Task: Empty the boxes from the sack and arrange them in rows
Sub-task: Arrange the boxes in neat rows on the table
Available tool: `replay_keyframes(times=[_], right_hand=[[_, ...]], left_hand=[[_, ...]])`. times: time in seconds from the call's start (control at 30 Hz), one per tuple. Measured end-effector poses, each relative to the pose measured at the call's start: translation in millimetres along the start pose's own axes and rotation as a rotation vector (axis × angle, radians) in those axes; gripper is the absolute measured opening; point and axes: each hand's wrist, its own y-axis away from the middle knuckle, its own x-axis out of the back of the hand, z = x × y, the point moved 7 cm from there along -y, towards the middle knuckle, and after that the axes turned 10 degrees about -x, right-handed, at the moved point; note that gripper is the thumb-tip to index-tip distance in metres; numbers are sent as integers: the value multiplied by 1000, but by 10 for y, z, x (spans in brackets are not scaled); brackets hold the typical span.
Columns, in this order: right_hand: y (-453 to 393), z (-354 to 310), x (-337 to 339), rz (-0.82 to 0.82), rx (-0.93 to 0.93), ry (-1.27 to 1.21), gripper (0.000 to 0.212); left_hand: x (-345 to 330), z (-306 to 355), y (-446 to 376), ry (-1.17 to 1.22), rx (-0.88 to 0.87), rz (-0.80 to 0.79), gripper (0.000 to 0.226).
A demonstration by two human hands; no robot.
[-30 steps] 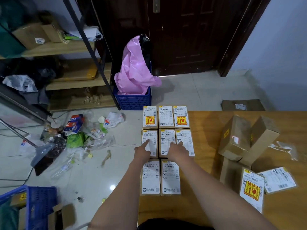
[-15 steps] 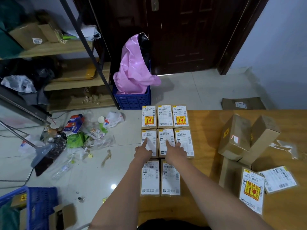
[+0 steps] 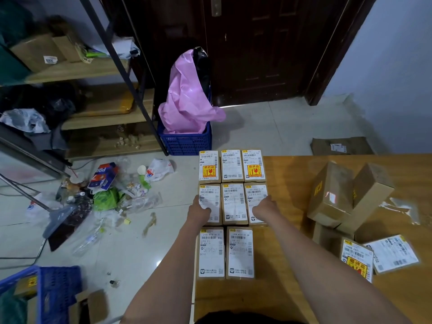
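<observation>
You see a dim room, soft light from above, a shiny spot on the floor (image 3: 154, 274), bent edges, slightly blurry labels.

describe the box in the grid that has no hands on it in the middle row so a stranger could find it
On the wooden table, find the grid of labelled boxes at its left edge and take the middle row of three. The middle box lies between the left hand and the right hand, each resting on an outer box; it alone is untouched.
</observation>
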Motion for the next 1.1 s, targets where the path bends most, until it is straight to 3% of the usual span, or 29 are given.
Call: replay_keyframes(times=[0.13, 0.3, 0.4, 0.5, 0.63, 0.77, 0.83, 1.1], right_hand=[[-53, 56, -15, 12, 0, -100, 80], [104, 418, 46, 241, -153, -293, 57], [220, 654, -132, 144, -204, -251, 45], [422, 698, -367, -69, -165, -110, 17], [612, 702, -608, -308, -186, -32, 24], [621, 657, -718, -338, -144, 37, 46], [632, 631, -764, -342, -126, 38, 46], [669, 613, -879, -345, -85, -3, 39]], left_hand=[[24, -17, 12, 64, 1, 14, 62], [56, -221, 191, 124, 153, 30, 72], [48, -418, 368, 88, 299, -17, 84], [38, -512, 533, -38, 338, -138, 91], [5, -559, 692, -86, 324, -228, 68], [-53, -594, 791, -67, 321, -246, 44], [-85, -621, 829, -80, 328, -239, 36], [-128, -702, 838, 19, 316, -190, 38]])
